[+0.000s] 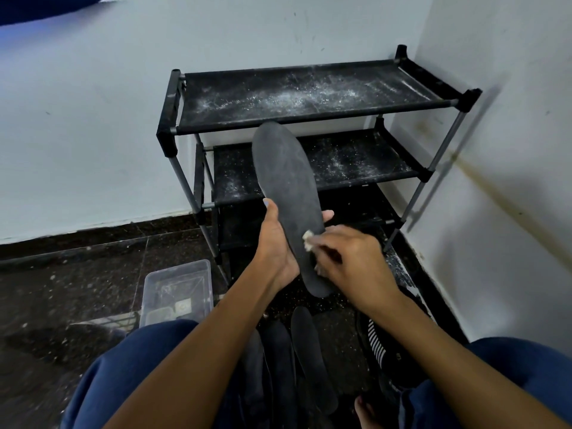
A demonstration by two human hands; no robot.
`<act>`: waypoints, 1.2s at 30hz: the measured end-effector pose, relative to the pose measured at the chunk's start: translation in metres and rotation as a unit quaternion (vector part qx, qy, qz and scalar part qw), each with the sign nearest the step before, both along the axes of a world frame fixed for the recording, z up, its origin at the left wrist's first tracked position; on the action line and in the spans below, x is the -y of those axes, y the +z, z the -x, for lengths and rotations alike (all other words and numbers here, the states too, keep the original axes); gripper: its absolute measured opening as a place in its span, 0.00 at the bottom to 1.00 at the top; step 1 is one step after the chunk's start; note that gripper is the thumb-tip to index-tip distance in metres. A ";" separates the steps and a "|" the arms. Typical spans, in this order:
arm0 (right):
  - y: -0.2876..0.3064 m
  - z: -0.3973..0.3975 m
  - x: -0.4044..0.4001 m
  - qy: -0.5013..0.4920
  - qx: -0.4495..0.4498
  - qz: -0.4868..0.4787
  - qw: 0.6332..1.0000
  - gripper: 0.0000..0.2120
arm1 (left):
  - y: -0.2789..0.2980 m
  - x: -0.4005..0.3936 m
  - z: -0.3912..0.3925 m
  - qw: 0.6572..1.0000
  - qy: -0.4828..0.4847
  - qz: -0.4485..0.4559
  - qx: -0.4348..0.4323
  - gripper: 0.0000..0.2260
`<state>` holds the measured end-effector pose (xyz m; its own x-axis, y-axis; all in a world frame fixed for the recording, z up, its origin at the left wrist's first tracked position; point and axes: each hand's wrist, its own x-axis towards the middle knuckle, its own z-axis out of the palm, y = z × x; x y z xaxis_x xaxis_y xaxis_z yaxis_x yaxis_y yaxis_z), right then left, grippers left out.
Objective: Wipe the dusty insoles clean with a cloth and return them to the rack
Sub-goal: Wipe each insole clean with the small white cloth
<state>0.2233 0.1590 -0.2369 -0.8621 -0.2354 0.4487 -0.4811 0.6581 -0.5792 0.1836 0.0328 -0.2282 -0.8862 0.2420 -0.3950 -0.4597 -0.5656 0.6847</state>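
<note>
- Head view: left hand (pixel 275 243) grips a dark insole (pixel 286 193) from beneath, fingers curled round its edges, toe end raised before the dusty rack (pixel 309 119).
- Right hand (pixel 349 261) pinches a pale cloth (pixel 308 239) against the insole's heel half.
- More insoles (pixel 306 351) lie on the floor between the knees.

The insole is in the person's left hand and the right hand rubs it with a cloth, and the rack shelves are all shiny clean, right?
Not quite. The rack shelves are dusty, speckled white, as the head view shows. The rest is right: left hand holds the insole, right hand rubs it with a cloth.
</note>
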 end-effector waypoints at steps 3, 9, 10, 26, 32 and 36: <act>0.000 0.003 -0.004 -0.068 -0.014 -0.012 0.998 0.07 | 0.001 -0.001 0.000 1.000 0.005 0.000 -0.006 0.40; -0.002 -0.010 0.007 0.022 0.051 0.008 0.998 0.05 | -0.002 0.001 0.002 1.000 0.025 -0.013 -0.001 0.37; -0.003 -0.006 0.002 -0.017 0.049 0.007 0.999 0.05 | -0.001 0.002 0.002 1.000 0.025 -0.014 -0.006 0.37; 0.001 -0.008 0.004 0.036 0.160 -0.007 0.986 0.05 | 0.001 0.005 0.004 0.999 0.051 0.003 -0.006 0.39; -0.003 0.001 -0.004 -0.060 0.128 -0.001 0.990 0.08 | 0.005 0.006 0.005 0.997 0.076 -0.012 -0.007 0.39; 0.002 -0.011 0.008 0.050 0.171 0.026 0.984 0.09 | 0.007 0.007 0.003 0.998 0.065 -0.018 0.000 0.42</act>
<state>0.2341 0.1511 -0.2353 -0.9385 -0.3107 0.1506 -0.3134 0.5835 -0.7492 0.1810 0.0262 -0.2213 -0.9108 0.1395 -0.3885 -0.3816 -0.6438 0.6632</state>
